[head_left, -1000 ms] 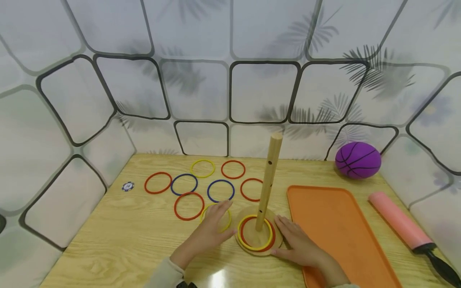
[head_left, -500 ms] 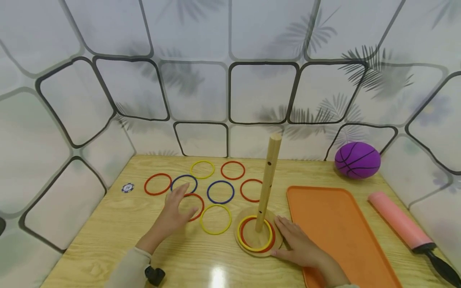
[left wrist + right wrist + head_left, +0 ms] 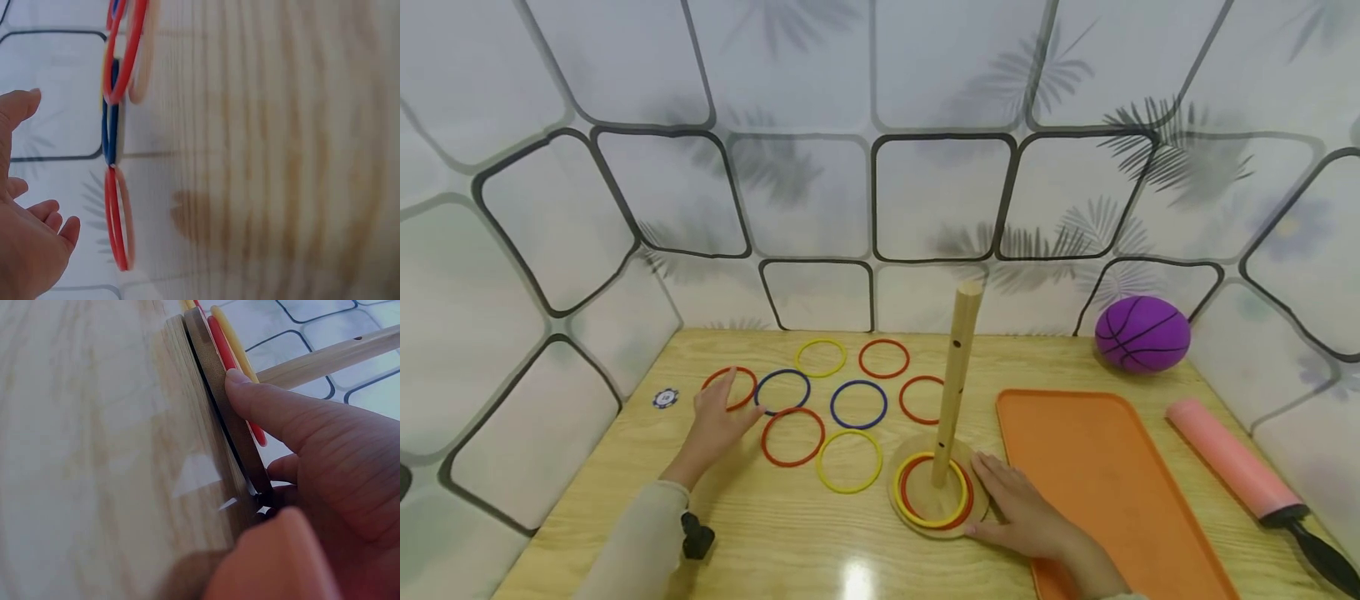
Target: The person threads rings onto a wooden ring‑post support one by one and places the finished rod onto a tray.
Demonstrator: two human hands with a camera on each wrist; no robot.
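Note:
My left hand (image 3: 713, 427) is over the left side of the table, fingers spread, near the leftmost red ring (image 3: 747, 374). In the left wrist view that red ring (image 3: 115, 231) is apart from the fingers. The right hand (image 3: 1022, 510) holds the rim of a round wooden base (image 3: 904, 450) with an upright wooden peg (image 3: 956, 375). Thumb and fingers span the base's right edge; the right wrist view has the thumb on its rim. Around the peg, a yellow ring (image 3: 898, 490) and a red ring (image 3: 969, 508) lie on the base.
More rings lie flat left of the peg, among them a blue ring (image 3: 859, 427), a yellow ring (image 3: 850, 492) and a red ring (image 3: 793, 464). A poker chip (image 3: 666, 398) is far left. Rightward are an orange tray (image 3: 1097, 467), a purple ball (image 3: 1142, 333) and a pink pump (image 3: 1232, 458).
My left hand has moved away from the wooden base, leftward across the rings, to the leftmost red ring. The right hand has stayed on the base's edge.

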